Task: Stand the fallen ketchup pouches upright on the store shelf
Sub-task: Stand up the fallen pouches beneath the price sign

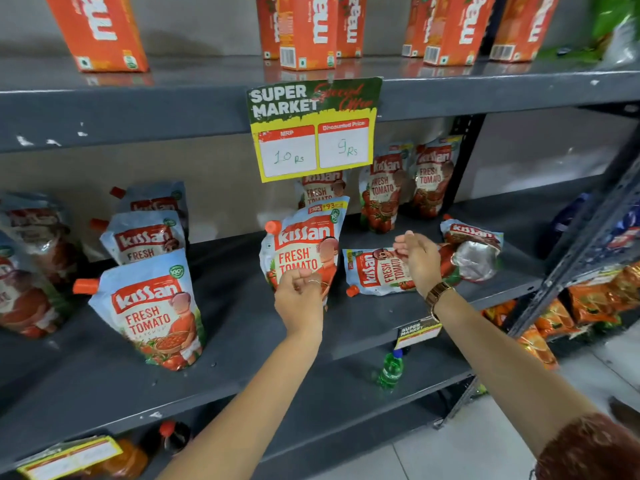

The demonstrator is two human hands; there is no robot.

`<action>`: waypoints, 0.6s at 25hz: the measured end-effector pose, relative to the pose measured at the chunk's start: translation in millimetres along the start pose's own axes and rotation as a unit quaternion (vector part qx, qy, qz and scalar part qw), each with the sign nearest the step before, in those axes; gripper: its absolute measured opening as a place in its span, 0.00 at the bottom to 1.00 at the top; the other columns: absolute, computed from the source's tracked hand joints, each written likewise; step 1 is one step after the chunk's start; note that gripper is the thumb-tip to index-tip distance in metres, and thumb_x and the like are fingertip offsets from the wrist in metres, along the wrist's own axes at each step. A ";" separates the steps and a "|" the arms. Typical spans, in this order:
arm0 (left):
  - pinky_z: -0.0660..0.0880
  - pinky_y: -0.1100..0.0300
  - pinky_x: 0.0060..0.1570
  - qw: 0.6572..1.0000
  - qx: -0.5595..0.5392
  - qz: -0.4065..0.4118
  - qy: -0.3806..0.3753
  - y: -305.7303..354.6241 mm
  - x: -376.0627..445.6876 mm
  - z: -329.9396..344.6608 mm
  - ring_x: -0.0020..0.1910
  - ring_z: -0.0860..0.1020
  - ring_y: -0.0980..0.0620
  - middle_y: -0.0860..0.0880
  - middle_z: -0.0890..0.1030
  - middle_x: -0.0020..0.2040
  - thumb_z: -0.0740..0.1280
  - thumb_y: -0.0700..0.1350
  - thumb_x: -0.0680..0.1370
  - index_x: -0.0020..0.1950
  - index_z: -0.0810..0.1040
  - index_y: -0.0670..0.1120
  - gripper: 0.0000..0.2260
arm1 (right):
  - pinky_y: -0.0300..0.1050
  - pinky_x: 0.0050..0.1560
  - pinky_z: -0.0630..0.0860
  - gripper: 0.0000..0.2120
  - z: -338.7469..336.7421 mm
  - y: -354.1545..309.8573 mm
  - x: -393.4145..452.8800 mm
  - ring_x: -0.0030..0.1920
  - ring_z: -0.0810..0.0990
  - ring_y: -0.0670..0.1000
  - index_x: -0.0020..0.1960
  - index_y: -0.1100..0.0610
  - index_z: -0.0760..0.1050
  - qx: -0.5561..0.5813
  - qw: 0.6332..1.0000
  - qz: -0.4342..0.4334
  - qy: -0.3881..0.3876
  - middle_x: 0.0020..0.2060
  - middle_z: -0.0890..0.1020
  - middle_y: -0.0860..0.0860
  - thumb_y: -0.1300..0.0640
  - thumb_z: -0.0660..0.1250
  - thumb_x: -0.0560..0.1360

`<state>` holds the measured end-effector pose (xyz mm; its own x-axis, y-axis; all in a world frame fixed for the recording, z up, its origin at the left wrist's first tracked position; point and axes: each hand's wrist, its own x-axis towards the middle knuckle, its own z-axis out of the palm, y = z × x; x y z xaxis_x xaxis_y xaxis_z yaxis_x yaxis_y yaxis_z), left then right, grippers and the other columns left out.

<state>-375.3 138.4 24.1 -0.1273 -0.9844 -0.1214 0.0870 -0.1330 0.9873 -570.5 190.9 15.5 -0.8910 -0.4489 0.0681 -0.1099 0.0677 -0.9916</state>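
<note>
Our left hand [300, 295], fingers curled loosely, is in front of an upright ketchup pouch [304, 244]. Our right hand [417, 259], loosely cupped, hovers over a fallen pouch [375, 271] on the shelf [242, 306].

Orange juice cartons [308, 32] are standing along the upper shelf, and a yellow price sign [313, 129] is hanging from its edge. A green bottle [391, 370] is sitting on the lower shelf, beside what are possibly orange snack packets [588, 303] lying at the right
</note>
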 end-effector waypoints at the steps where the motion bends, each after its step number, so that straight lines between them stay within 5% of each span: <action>1: 0.74 0.66 0.31 1.000 -0.012 -0.009 -0.012 -1.5 -3.6 5.1 0.38 0.76 0.49 0.46 0.78 0.39 0.64 0.35 0.74 0.38 0.73 0.46 0.08 | 0.57 0.61 0.74 0.13 -5.7 -0.9 3.2 0.49 0.78 0.55 0.46 0.60 0.76 -0.008 1.000 -0.008 0.006 0.45 0.80 0.58 0.54 0.56 0.79; 5: 0.76 0.60 0.33 0.996 -0.031 -0.058 -0.055 -4.7 -18.1 35.6 0.33 0.75 0.51 0.46 0.77 0.37 0.62 0.33 0.75 0.37 0.73 0.46 0.10 | 0.56 0.60 0.73 0.09 -25.6 0.1 26.1 0.51 0.79 0.57 0.48 0.58 0.76 -0.078 0.996 -0.036 0.004 0.44 0.80 0.55 0.56 0.58 0.78; 9: 0.78 0.54 0.37 0.959 -0.070 -0.249 -0.114 -18.0 -23.8 79.5 0.37 0.76 0.49 0.44 0.76 0.40 0.63 0.36 0.76 0.48 0.73 0.40 0.02 | 0.52 0.52 0.74 0.10 -41.5 4.8 62.4 0.53 0.79 0.60 0.52 0.60 0.77 -0.167 0.982 -0.066 -0.055 0.47 0.80 0.56 0.58 0.60 0.76; 11: 0.77 0.47 0.44 0.923 -0.104 -0.341 -0.146 -27.3 -31.6 103.7 0.43 0.76 0.43 0.43 0.73 0.40 0.64 0.36 0.76 0.48 0.72 0.39 0.03 | 0.50 0.50 0.74 0.10 -46.6 6.1 84.5 0.52 0.79 0.60 0.53 0.62 0.77 -0.232 0.966 -0.081 -0.076 0.51 0.82 0.60 0.60 0.60 0.76; 15: 0.72 0.43 0.56 0.883 -0.106 -0.421 -0.179 -48.3 -53.8 148.2 0.61 0.73 0.35 0.40 0.73 0.43 0.63 0.42 0.78 0.66 0.65 0.38 0.19 | 0.47 0.53 0.73 0.13 -54.1 14.4 114.8 0.55 0.79 0.61 0.53 0.65 0.78 -0.390 0.901 -0.041 -0.183 0.52 0.82 0.61 0.57 0.62 0.75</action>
<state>-519.0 214.9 -1.8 -0.5355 -0.4320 -0.7257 -0.0097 -0.8561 0.5168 -698.2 188.5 15.0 -0.6765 -0.7351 -0.0449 -0.5722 0.5630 -0.5963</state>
